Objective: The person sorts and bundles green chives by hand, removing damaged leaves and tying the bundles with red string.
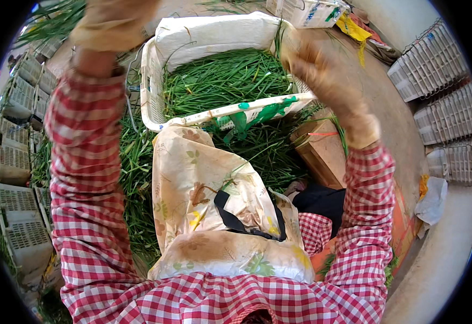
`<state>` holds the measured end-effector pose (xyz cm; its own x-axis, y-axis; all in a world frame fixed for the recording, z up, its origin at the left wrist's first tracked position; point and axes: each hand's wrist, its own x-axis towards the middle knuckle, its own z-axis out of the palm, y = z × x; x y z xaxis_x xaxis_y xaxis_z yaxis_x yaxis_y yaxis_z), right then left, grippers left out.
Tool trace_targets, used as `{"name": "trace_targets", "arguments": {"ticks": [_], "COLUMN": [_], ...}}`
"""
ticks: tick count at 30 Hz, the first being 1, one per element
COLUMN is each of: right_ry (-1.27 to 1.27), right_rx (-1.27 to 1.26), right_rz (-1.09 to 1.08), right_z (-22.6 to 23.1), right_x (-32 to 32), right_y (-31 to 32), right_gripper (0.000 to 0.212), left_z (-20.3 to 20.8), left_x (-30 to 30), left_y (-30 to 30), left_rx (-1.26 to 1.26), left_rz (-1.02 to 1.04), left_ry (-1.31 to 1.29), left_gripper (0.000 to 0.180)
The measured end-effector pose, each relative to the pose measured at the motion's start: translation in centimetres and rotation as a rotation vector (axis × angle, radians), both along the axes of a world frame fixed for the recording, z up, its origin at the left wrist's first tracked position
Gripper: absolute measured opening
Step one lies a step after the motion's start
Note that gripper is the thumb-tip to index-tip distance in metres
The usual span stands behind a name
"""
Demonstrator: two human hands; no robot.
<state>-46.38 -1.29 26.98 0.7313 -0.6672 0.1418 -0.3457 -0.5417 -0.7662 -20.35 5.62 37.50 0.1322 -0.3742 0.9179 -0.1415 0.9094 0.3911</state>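
Observation:
A white plastic crate (147,92) stands in front of me, holding a layer of long green stalks (225,78) like chives. White sheeting (214,35) lines its far side. My left hand (114,24), in a soiled pale glove, is raised beyond the crate's left corner and cut off by the upper edge. More long green leaves (52,21) show beside it; whether it holds them is unclear. My right hand (328,75), gloved too, is over the crate's right end. Motion smears its fingers, and I see nothing plain in it.
Loose greens (139,178) lie around my stained floral apron (187,178). A wooden block (322,146) sits right of the crate. Stacked crates line the left (22,216) and right (430,65) sides. Another white crate (306,12) stands at the back, near a yellow cloth (354,27).

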Motion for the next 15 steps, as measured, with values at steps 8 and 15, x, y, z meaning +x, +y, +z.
{"name": "trace_targets", "arguments": {"ticks": [8,15], "right_ry": [-0.754,0.093], "right_rx": [-0.105,-0.592], "right_rz": [0.298,-0.472], "right_z": [8.5,5.9], "right_x": [-0.2,-13.7], "right_y": [4.2,0.4], "right_gripper": [0.088,0.044], "left_z": [-2.1,-4.0], "left_x": [-13.4,-19.8], "left_y": [-4.1,-7.1], "left_rx": [0.354,0.412], "left_rz": [-0.851,-1.193], "left_ry": [0.368,0.531], "left_gripper": [0.022,0.030]}}
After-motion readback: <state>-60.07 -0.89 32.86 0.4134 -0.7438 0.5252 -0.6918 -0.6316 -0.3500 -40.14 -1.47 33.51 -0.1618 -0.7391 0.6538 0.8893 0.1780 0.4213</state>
